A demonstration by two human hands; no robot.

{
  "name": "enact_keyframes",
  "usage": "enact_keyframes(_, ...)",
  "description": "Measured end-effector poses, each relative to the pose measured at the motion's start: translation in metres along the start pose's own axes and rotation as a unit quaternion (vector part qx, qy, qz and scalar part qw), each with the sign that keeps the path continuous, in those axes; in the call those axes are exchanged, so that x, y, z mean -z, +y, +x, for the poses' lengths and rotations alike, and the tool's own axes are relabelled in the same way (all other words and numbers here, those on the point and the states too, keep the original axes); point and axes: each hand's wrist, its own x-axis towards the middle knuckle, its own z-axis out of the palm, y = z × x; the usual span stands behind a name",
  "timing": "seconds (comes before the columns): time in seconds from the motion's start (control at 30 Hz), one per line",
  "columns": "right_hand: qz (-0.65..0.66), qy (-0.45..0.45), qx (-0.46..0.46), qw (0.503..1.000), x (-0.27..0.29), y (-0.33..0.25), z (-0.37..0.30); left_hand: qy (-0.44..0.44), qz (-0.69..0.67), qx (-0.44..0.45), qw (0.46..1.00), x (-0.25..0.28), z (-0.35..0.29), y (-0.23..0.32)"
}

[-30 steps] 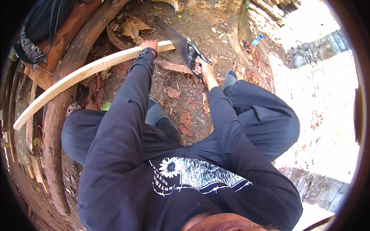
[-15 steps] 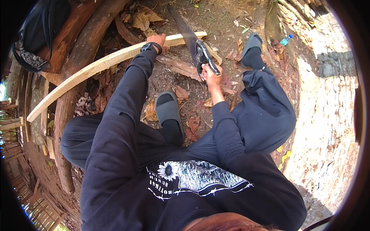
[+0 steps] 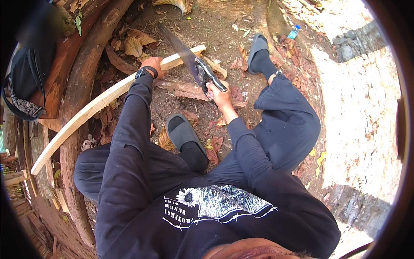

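The handsaw [image 3: 177,46] is gripped by its handle in the right hand [image 3: 221,96], blade across the pale batten [image 3: 113,92] near its far right end. Just left, the batten is clasped by the left hand [image 3: 154,66]; if it rocked, knuckles could be nicked.

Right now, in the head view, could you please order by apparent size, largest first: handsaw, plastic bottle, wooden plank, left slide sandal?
1. Wooden plank
2. Handsaw
3. Left slide sandal
4. Plastic bottle
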Motion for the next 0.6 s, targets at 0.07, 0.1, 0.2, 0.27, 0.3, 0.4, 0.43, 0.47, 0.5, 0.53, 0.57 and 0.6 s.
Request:
enact_keyframes(0.07,-0.003,0.004,0.004,1.0,0.004,-0.002,-0.002,0.001,0.008,0.002,1.0,0.003,-0.002,0.009)
enact_keyframes(0.1,-0.002,0.005,0.0,1.0,0.001,-0.001,-0.003,0.005,0.011,0.001,1.0,0.002,-0.002,0.006)
enact_keyframes(0.2,-0.006,0.009,-0.008,1.0,-0.007,-0.008,0.0,0.001,0.009,0.005,1.0,-0.003,0.003,0.0)
enact_keyframes(0.27,0.002,0.02,-0.019,1.0,-0.008,-0.007,-0.005,-0.001,0.016,-0.003,1.0,-0.007,0.001,0.003)
enact_keyframes(0.3,0.001,0.022,-0.019,1.0,-0.006,-0.006,-0.005,-0.001,0.014,-0.005,1.0,-0.008,0.002,0.005)
enact_keyframes(0.4,-0.015,0.017,-0.005,1.0,-0.008,-0.005,-0.006,-0.002,0.02,-0.001,1.0,-0.01,0.004,0.002)
enact_keyframes(0.43,-0.018,0.02,-0.003,1.0,-0.01,-0.002,-0.007,-0.009,0.018,0.009,1.0,-0.008,0.003,0.002)
enact_keyframes(0.47,-0.023,0.014,0.011,1.0,-0.012,-0.001,-0.005,0.005,0.014,0.01,1.0,-0.007,0.003,-0.001)
enact_keyframes(0.5,-0.016,0.018,0.005,1.0,-0.012,0.0,-0.006,0.008,0.022,-0.01,1.0,-0.009,0.0,-0.005)
enact_keyframes(0.53,-0.01,0.021,-0.002,1.0,-0.012,0.001,-0.007,0.011,0.025,-0.007,1.0,-0.011,0.0,-0.004)
enact_keyframes(0.57,-0.006,0.018,-0.01,1.0,-0.015,0.0,-0.007,0.015,0.027,0.0,1.0,-0.012,-0.001,-0.006)
enact_keyframes(0.6,0.002,0.021,-0.012,1.0,-0.018,-0.001,-0.007,0.021,0.03,-0.001,0.999,-0.012,0.001,-0.007)
